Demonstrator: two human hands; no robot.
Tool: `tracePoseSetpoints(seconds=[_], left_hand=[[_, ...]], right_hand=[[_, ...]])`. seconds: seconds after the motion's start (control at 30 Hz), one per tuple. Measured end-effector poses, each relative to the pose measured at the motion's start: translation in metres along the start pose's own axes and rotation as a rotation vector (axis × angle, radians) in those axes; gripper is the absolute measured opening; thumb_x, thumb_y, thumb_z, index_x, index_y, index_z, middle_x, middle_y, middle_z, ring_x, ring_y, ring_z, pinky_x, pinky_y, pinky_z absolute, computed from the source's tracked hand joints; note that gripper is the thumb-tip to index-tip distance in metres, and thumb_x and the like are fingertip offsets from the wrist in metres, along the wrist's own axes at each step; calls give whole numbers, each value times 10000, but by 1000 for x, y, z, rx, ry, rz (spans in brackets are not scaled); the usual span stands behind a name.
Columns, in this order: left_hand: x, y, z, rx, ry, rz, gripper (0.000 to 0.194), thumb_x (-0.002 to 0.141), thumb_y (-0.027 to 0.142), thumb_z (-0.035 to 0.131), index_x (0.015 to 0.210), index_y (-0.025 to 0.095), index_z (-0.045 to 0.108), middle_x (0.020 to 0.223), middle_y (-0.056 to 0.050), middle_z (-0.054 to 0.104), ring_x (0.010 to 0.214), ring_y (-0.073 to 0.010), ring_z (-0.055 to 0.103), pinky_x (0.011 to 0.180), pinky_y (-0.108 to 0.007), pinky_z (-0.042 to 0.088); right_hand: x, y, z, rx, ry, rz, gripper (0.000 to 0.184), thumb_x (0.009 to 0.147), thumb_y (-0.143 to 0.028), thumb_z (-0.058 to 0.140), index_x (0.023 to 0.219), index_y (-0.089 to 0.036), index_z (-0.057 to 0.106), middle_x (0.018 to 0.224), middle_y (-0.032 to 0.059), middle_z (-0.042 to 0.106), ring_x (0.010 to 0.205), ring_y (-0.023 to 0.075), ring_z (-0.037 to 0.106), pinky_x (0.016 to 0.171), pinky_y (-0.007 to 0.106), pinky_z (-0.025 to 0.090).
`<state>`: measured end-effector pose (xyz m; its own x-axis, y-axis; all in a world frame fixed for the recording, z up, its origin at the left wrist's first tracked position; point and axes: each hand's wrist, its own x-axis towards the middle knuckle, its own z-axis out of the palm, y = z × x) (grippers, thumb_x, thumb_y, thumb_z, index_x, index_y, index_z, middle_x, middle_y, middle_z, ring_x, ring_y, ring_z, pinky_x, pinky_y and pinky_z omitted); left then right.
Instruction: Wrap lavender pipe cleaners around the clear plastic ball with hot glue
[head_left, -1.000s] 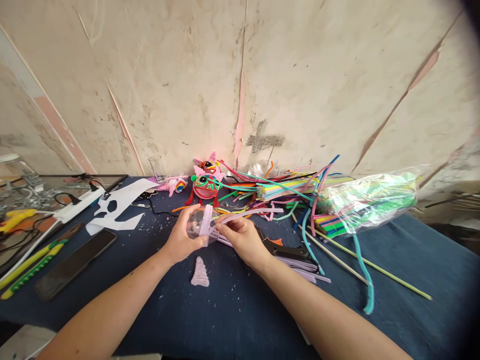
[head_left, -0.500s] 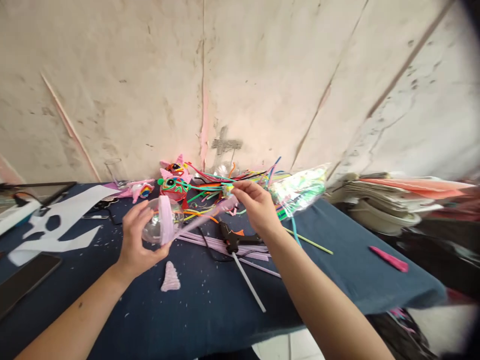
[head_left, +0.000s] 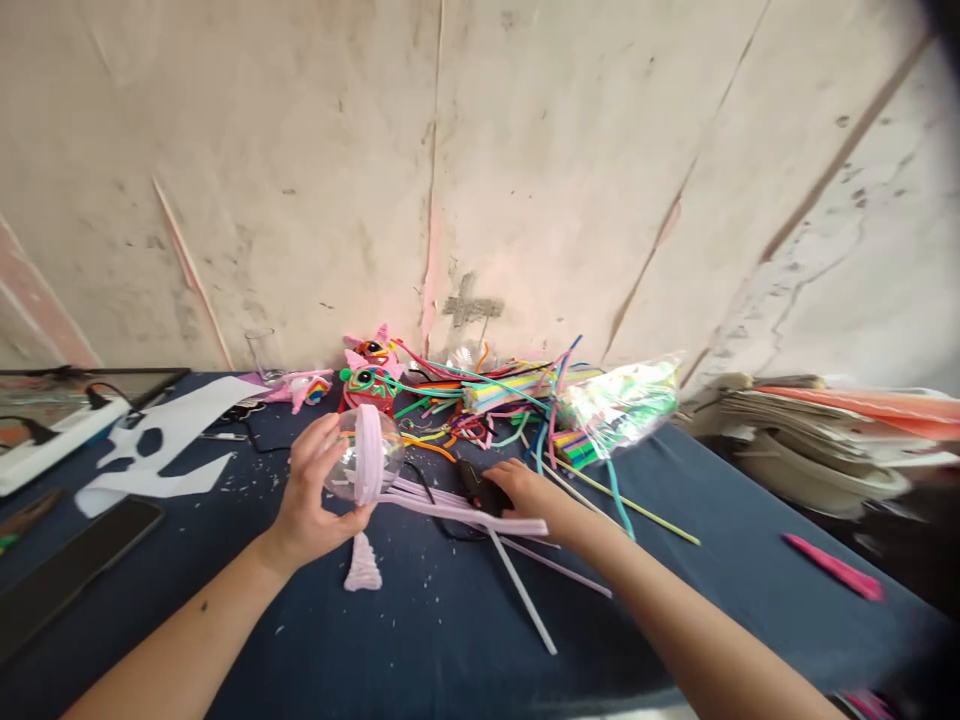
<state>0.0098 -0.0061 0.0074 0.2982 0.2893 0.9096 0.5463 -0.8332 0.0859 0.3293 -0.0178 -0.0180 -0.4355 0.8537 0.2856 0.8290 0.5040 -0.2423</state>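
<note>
My left hand (head_left: 315, 490) is closed on a clear plastic ball (head_left: 345, 465), fingers on its left side and thumb underneath. A band of lilac pipe cleaner (head_left: 368, 455) runs upright around the ball's middle. From the bottom of the band, loose lilac ends (head_left: 465, 514) stretch out to the right. My right hand (head_left: 517, 490) has its fingers curled over the handle of a black glue gun (head_left: 470, 482), which lies on the table; a white glue stick (head_left: 525, 595) sticks out of it towards me. Below the ball rests a ridged lilac triangle (head_left: 363, 565).
Finished red and pink animal-faced ornaments (head_left: 370, 385) stand at the back. Coloured pipe cleaners (head_left: 502, 392) and a shiny plastic bag (head_left: 622, 400) lie behind my right hand. Cut white paper (head_left: 180, 440) and a dark phone (head_left: 82, 570) are at left, a pink tool (head_left: 832, 567) at right.
My right hand has let go of the lilac strip and come down onto the glue gun. The strip now hangs out to the right. My left hand still holds the ball; the view has shifted.
</note>
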Motion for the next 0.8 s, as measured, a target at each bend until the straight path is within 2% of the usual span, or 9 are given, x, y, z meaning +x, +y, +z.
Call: tracePoseSetpoints(seconds=[0.07,0.17,0.23,0.3,0.37,0.47,0.6,0.7,0.8], left_hand=[[-1,0,0,-10,-2,-37,872,620,167,776,1357,301,331,1398,-129,390,1318,-346,421,1043,-555,428],[-5,-4,1,-45,2,-108,855,621,165,777,1343,315,344,1403,-127,388,1328,-349,414,1045,-571,419],[-10,-6,3,-121,4,-188,863,610,170,789,1337,324,350,1424,-132,369,1341,-349,403,1049,-568,418],[-14,-6,7,-222,15,-276,847,608,193,798,1328,325,372,1444,-134,353,1363,-348,376,1062,-559,413],[-16,-5,10,-344,39,-359,788,645,232,777,1327,312,392,1463,-133,339,1389,-339,341,1071,-537,413],[-13,-2,13,-559,49,-497,714,724,293,706,1356,284,374,1465,-138,350,1389,-326,348,1048,-499,448],[-6,-2,12,-806,-30,-629,703,727,353,709,1346,271,387,1405,-142,444,1350,-329,409,1038,-522,445],[-5,-4,11,-930,-71,-655,694,722,393,724,1328,283,403,1405,-139,454,1320,-328,452,1052,-553,418],[-7,-7,11,-922,-74,-626,718,714,405,736,1339,291,401,1434,-136,431,1344,-331,425,1083,-564,378]], right_hand=[[-1,4,2,4,18,-13,261,667,-68,544,849,-179,696,792,92,693,779,248,624,704,345,507],[-10,11,2,142,171,-28,275,694,-130,560,940,-175,675,878,108,697,827,261,636,742,376,517],[-15,12,-1,290,286,32,274,711,-213,609,977,-176,658,895,101,699,810,258,648,731,378,525],[-16,7,-8,461,379,158,218,763,-316,612,931,-184,652,790,70,690,681,227,638,634,348,518],[-11,-7,-17,683,393,238,268,856,-417,523,878,-183,651,672,48,655,553,191,593,521,312,479],[6,-36,-31,946,314,169,365,903,-480,457,860,-180,661,729,73,682,589,196,623,542,312,498],[27,-70,-34,933,325,11,325,864,-483,532,855,-193,678,752,77,703,698,229,663,685,341,541],[29,-79,-21,859,380,-59,247,853,-433,563,891,-214,671,778,65,703,706,224,654,664,319,534],[25,-78,-9,793,425,-68,183,862,-369,553,889,-219,654,746,51,679,660,204,630,607,290,510]])
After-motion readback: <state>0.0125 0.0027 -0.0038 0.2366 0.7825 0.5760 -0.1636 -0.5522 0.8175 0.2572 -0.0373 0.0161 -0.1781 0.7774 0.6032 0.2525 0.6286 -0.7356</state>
